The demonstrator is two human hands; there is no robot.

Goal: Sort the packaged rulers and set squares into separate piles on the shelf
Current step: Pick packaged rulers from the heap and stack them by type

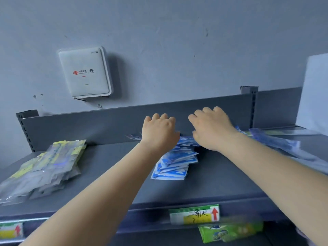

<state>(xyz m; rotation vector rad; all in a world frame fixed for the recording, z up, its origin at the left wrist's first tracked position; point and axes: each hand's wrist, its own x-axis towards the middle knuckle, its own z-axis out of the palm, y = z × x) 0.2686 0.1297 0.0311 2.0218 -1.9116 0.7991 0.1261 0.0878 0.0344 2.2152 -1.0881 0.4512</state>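
A pile of blue-and-white packaged set squares (174,164) lies in the middle of the grey shelf (213,183). My left hand (159,130) and my right hand (211,128) reach over the far end of this pile, fingers curled downward behind it. What the fingertips touch is hidden. A pile of yellow-labelled clear packets (48,162) lies at the shelf's left. Long blue packaged rulers (276,142) lie at the right, partly under my right forearm.
The shelf's grey back panel (106,126) stands just beyond my hands. A white router box (85,71) hangs on the wall above. A green price label (194,213) sits on the shelf's front edge, with a green box (229,231) below it.
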